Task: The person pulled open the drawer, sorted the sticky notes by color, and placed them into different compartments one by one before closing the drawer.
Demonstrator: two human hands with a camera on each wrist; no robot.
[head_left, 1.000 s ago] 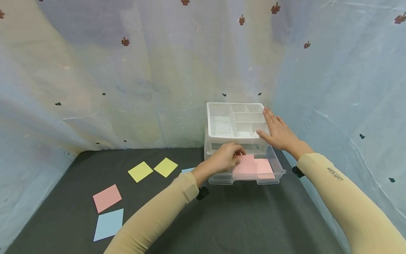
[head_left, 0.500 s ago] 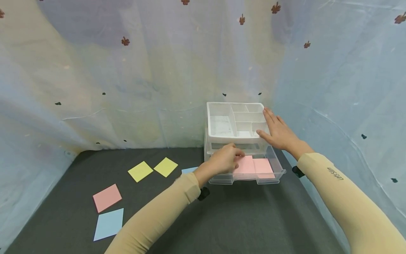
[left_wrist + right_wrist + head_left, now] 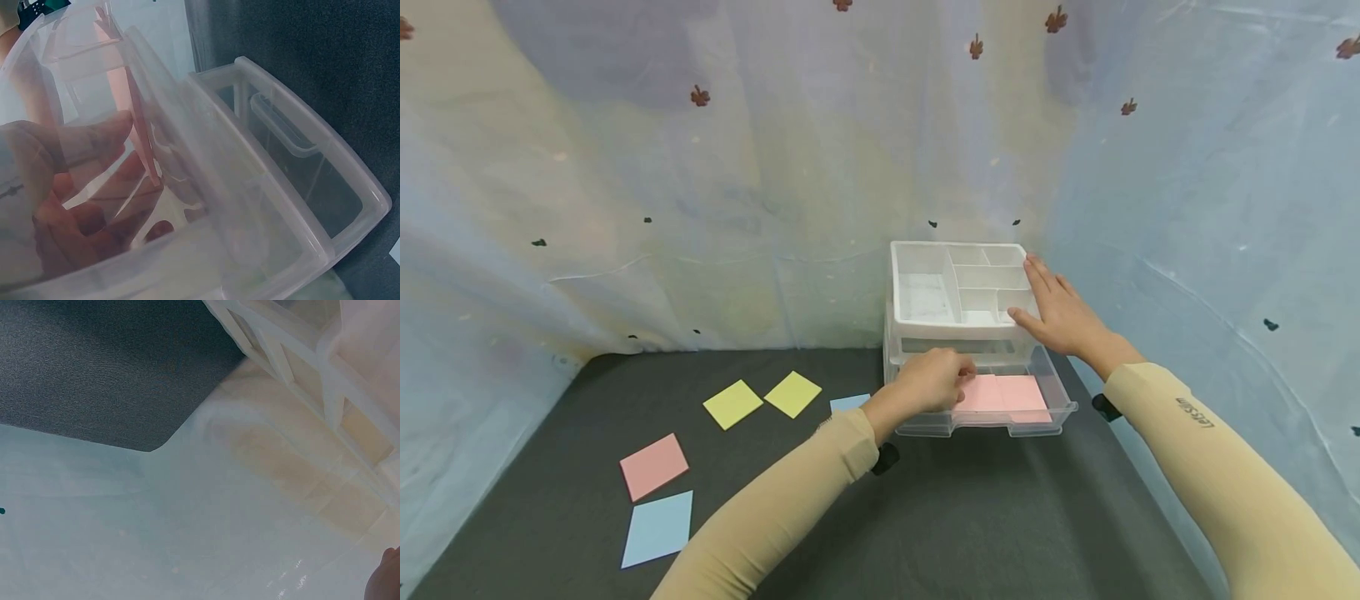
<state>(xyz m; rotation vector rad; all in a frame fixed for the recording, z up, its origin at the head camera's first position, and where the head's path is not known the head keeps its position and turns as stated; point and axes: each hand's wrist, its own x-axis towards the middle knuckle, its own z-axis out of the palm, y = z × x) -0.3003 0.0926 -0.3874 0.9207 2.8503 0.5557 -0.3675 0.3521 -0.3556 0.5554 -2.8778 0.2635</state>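
Low on the front of the white organizer (image 3: 961,331), a clear drawer (image 3: 1035,429) stands pulled out, and the left hand (image 3: 931,382) is in it, coming from the organizer's left. Its fingers are bent, thumb and fingertips at the left pink pad (image 3: 980,397); the left wrist view shows them through the plastic, close against the pad, but whether they pinch it or merely rest on it I cannot tell. That pad lies in front of the organizer, just to the right of the fingers and right beside the right pink pad (image 3: 1024,398) (both look about square, so neither has a clear long axis). I judge that side-by-side fit to be the relation that counts, and the left hand is the nearer one to it.

Along the organizer's right rim lies the right hand (image 3: 1057,317), fingers straight and holding nothing, above the drawer.

To the organizer's left, on the dark desk (image 3: 1000,517), a small blue note (image 3: 848,403) shows partly behind the left wrist; farther left are a yellow note (image 3: 793,394), another yellow note (image 3: 732,405), a darker pink note (image 3: 654,467) and a larger blue note (image 3: 658,530).
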